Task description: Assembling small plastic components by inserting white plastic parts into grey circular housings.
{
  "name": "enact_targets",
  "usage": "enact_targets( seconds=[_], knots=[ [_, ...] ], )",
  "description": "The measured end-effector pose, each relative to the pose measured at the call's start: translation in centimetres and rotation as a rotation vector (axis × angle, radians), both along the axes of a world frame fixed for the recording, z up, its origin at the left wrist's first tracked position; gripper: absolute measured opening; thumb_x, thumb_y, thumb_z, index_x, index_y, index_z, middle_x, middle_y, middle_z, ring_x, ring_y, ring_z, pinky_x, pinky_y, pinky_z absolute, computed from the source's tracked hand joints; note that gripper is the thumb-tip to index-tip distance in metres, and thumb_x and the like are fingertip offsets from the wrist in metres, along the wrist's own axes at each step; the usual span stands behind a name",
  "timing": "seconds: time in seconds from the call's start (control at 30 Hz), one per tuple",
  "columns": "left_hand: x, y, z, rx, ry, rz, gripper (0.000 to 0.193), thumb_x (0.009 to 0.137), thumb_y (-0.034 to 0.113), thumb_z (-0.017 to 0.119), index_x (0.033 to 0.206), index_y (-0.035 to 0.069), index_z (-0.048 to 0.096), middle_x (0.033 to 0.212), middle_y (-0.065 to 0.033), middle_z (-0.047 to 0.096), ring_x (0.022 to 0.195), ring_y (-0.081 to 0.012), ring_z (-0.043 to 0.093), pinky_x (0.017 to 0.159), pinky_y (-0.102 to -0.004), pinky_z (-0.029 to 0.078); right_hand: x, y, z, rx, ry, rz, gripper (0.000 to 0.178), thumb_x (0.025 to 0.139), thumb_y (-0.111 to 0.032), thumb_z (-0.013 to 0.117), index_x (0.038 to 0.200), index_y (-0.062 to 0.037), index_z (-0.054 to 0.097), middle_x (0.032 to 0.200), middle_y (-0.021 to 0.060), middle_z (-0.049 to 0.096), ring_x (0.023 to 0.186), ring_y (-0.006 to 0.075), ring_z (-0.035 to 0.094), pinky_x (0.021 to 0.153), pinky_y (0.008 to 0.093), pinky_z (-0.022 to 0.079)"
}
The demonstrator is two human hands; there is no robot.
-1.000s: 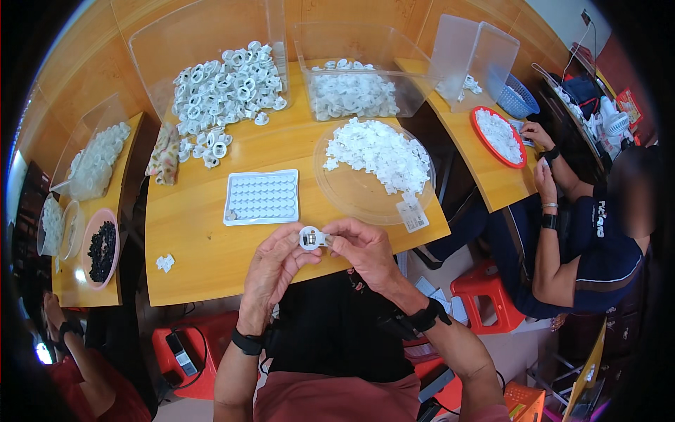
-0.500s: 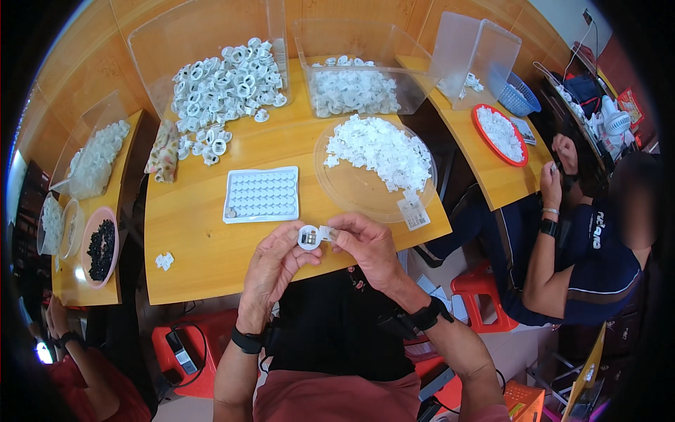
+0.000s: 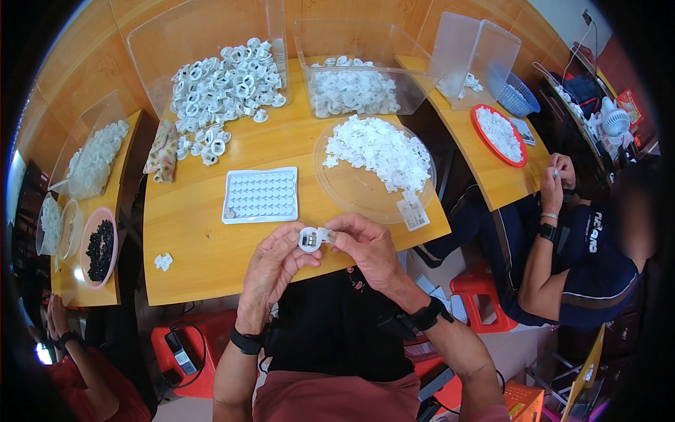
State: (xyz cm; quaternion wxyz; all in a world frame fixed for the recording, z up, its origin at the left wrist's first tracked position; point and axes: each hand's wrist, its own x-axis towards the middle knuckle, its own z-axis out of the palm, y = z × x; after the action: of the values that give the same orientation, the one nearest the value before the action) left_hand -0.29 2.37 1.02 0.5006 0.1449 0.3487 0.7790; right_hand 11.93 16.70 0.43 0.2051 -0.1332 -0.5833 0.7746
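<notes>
Between thumb and fingers, my left hand [image 3: 280, 254] grips a round white plastic housing [image 3: 309, 240] with dark and metallic parts inside. My right hand [image 3: 365, 246] pinches a small white plastic piece [image 3: 326, 235] at the housing's right edge; the two parts touch or nearly touch. Both hands are just over the table's front edge. Beyond them lies a white tray [image 3: 261, 170] with rows of round pockets and one small greyish piece in its near left corner. To its right, a round clear lid [image 3: 337, 197] carries a heap of small white plastic pieces [image 3: 380, 151].
White ring-shaped housings [image 3: 228, 84] spill from a clear bin at the back left. Another clear bin [image 3: 355, 91] of white parts stands beside it. A cloth [image 3: 162, 151] and white bits [image 3: 163, 261] lie at left. A co-worker [image 3: 562, 239] sits at right by a red plate [image 3: 517, 160].
My hands and the parts they hold have barely moved. At the right, the co-worker's hands have come together and lower.
</notes>
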Motion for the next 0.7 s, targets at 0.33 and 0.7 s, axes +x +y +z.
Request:
enact_targets(
  seconds=[0.33,0.7],
  knots=[
    [-0.09,0.0,-0.26,0.007,0.003,-0.012,0.025,0.096,0.015,0.05,0.111,-0.005,0.054,0.097,-0.0175,0.063,0.084,-0.0244,0.065,0.074,-0.0332,0.056,0.01,-0.45,0.69,0.015,0.013,0.015,0.016,0.088,0.002,0.058,0.104,0.0024,0.062,0.093,0.0031,0.064,0.086,0.0077,0.059,0.078,0.0217,0.048],
    [-0.03,-0.11,-0.34,0.014,0.011,-0.002,0.025,0.096,0.012,0.05,0.112,-0.006,0.054,0.1,-0.0181,0.063,0.085,-0.0241,0.065,0.075,-0.0326,0.056,-0.28,-0.49,0.99,0.061,-0.04,-0.009,0.016,0.088,0.002,0.059,0.103,0.0029,0.064,0.094,0.003,0.065,0.083,0.0066,0.058,0.074,0.0203,0.047]
  ],
)
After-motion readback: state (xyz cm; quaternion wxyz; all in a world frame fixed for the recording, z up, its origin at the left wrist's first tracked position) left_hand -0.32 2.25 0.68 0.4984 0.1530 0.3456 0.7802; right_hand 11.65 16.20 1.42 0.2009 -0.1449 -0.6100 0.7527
